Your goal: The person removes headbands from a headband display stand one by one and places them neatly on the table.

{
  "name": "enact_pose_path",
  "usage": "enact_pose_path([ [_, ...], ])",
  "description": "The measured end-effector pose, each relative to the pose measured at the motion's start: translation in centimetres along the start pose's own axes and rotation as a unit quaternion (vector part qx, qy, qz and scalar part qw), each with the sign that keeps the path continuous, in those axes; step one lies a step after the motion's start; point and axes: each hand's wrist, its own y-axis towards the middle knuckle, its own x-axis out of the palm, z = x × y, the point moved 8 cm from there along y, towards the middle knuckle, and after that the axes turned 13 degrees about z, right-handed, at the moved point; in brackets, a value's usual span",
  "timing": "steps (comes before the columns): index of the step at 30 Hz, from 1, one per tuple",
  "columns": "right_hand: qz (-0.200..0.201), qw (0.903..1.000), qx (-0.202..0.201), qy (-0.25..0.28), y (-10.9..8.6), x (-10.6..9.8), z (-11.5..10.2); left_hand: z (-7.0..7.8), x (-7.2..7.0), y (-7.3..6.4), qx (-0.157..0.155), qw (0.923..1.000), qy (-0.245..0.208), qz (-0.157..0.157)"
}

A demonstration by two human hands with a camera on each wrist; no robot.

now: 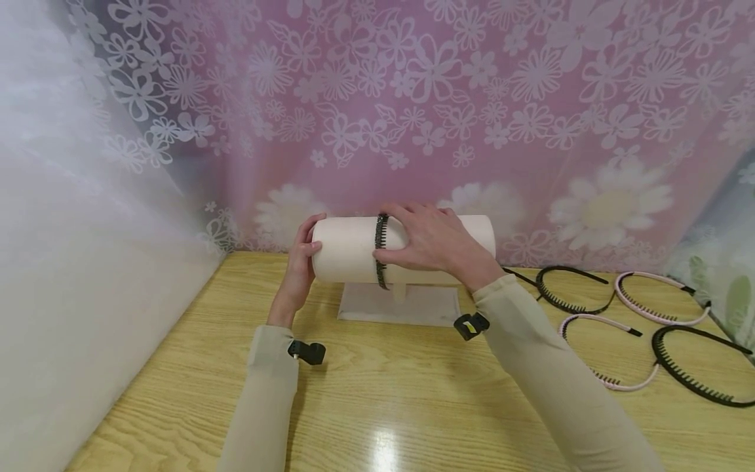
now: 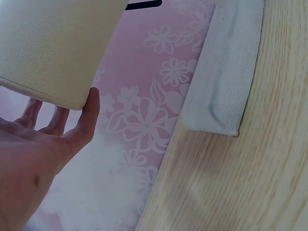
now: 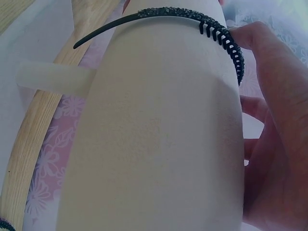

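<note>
A cream padded cylinder (image 1: 348,249) lies sideways on a short post above a flat pale base (image 1: 398,313), forming a headband stand. My left hand (image 1: 299,269) grips the cylinder's left end, its thumb on the front; in the left wrist view its fingers (image 2: 86,118) curl behind the edge. Around the cylinder, near its middle, sits a dark, glittery toothed headband (image 1: 380,239). My right hand (image 1: 433,239) holds that headband, thumb at its front and forefinger at the top. In the right wrist view, one smooth headband tip (image 3: 96,37) sticks out below the cylinder.
On the right of the wooden table (image 1: 354,393) lie several toothed headbands, among them a pink one (image 1: 625,387) and a black one (image 1: 684,373). A floral pink curtain (image 1: 377,118) hangs right behind the stand. A pale sheet (image 1: 106,229) borders the left side.
</note>
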Motion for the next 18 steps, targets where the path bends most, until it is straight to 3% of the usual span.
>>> enact_pose_path([
  [18, 0.005, 1.0000, -0.002, 0.001, -0.48, -0.32, 0.72, 0.03, 0.07, -0.07, 0.001, 1.0000, 0.002, 0.000],
])
